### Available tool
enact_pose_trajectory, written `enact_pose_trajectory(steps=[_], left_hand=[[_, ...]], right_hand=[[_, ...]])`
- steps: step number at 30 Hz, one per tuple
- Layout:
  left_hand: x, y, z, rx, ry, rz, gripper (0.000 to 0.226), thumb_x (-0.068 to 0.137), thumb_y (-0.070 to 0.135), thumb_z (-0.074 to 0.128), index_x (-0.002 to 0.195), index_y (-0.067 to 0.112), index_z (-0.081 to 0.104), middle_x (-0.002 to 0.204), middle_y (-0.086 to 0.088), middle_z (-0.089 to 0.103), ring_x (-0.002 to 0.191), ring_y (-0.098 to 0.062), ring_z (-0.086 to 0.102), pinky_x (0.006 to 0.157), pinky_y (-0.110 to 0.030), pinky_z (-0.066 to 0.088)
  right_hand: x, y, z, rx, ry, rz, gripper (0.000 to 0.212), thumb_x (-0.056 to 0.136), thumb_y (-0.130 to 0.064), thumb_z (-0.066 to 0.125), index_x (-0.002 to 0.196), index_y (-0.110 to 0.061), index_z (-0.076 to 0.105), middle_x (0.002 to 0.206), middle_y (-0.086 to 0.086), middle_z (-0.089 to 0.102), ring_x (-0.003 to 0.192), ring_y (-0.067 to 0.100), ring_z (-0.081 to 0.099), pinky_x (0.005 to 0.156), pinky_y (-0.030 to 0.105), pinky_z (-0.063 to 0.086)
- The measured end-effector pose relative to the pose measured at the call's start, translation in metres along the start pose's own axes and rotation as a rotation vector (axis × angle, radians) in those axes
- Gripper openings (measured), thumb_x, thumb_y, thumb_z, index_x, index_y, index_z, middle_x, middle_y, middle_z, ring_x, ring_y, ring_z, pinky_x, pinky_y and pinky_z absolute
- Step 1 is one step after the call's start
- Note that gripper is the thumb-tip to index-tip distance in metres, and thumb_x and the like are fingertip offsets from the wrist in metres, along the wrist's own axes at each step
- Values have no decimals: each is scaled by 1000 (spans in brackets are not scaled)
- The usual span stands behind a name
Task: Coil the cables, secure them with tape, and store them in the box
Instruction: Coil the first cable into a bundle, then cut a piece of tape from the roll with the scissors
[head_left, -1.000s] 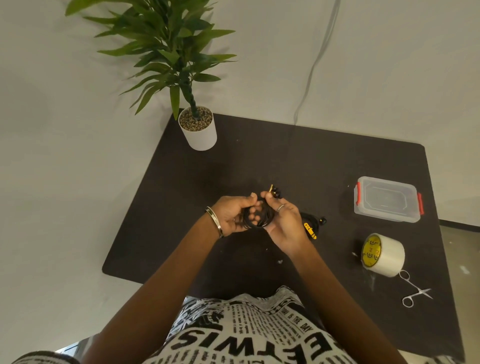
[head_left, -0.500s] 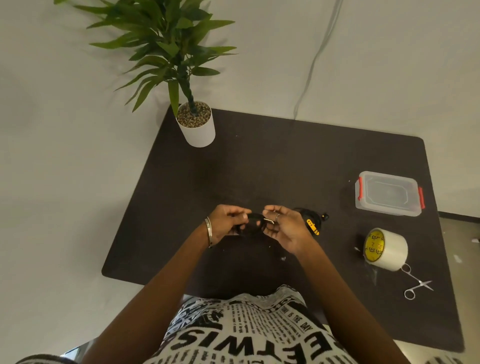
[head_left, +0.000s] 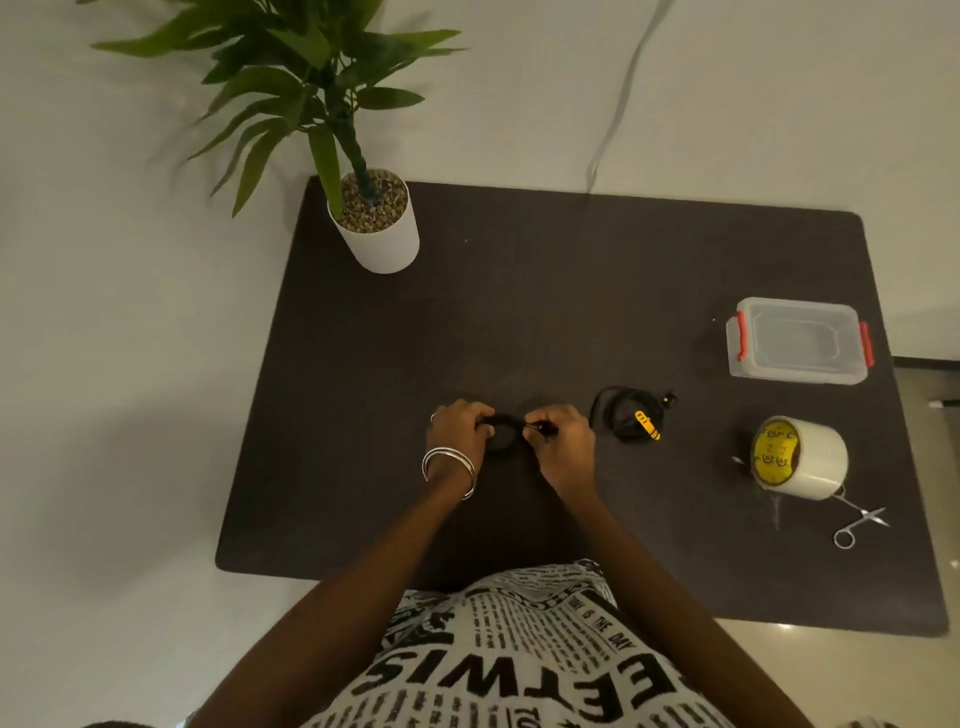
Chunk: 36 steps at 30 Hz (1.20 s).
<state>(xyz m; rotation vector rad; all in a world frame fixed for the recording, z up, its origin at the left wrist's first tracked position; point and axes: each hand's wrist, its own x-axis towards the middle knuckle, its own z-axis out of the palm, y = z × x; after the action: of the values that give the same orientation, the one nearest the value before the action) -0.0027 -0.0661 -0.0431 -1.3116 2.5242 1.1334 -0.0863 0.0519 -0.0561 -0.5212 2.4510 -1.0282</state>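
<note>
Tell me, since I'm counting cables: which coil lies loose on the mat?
The coil with the yellow tag, right of both hands; the other coil is held between them.

Dim, warm indoor light, soft shadows, wide-angle bending at edges (leaves slightly blurred)

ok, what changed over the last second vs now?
Both hands, the left hand and right hand, lowered the small black cable coil from mid-air to the table, still gripping it. The second cable bundle, tape roll, scissors and closed box stayed put.
</note>
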Motion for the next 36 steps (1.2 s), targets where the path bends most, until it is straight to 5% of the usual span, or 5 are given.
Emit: enact_pose_trajectory(steps=[4,15,26,32,36], left_hand=[[2,-7,0,-125,24,-74,32,77,16,72,108,16,68,108,-7,56,95,-21,59,81,-24,42],[2,-15,-6,-282,116,-128,17,88,19,62,101,12,70,104,-11,64,93,-21,61,83,-24,43],[1,57,1,-382,198,41,20,87,7,56,94,16,72,93,-3,71,87,-17,65,84,-25,50],[-19,120,36,-427,60,175,18,85,8,58,91,18,72,85,3,70,74,-14,65,77,-33,56],[-38,155,66,-433,-59,243,15,86,8,60,89,15,72,78,5,68,64,-7,62,73,-28,55]], right_hand=[[-4,8,-4,-53,-42,-2,32,74,-1,74,101,-17,71,111,7,55,106,25,48,87,41,49],[-9,10,-16,1,-44,-25,44,73,10,64,107,-18,68,111,5,51,102,18,47,92,22,36],[-10,9,-89,544,34,46,35,85,13,54,91,-18,67,83,3,67,65,10,62,57,14,45],[-20,40,-167,610,256,28,30,86,12,55,94,-15,66,83,-1,67,66,2,62,61,16,49],[-34,81,-211,500,591,126,19,88,-1,60,102,-11,66,96,5,68,86,16,64,74,29,55]])
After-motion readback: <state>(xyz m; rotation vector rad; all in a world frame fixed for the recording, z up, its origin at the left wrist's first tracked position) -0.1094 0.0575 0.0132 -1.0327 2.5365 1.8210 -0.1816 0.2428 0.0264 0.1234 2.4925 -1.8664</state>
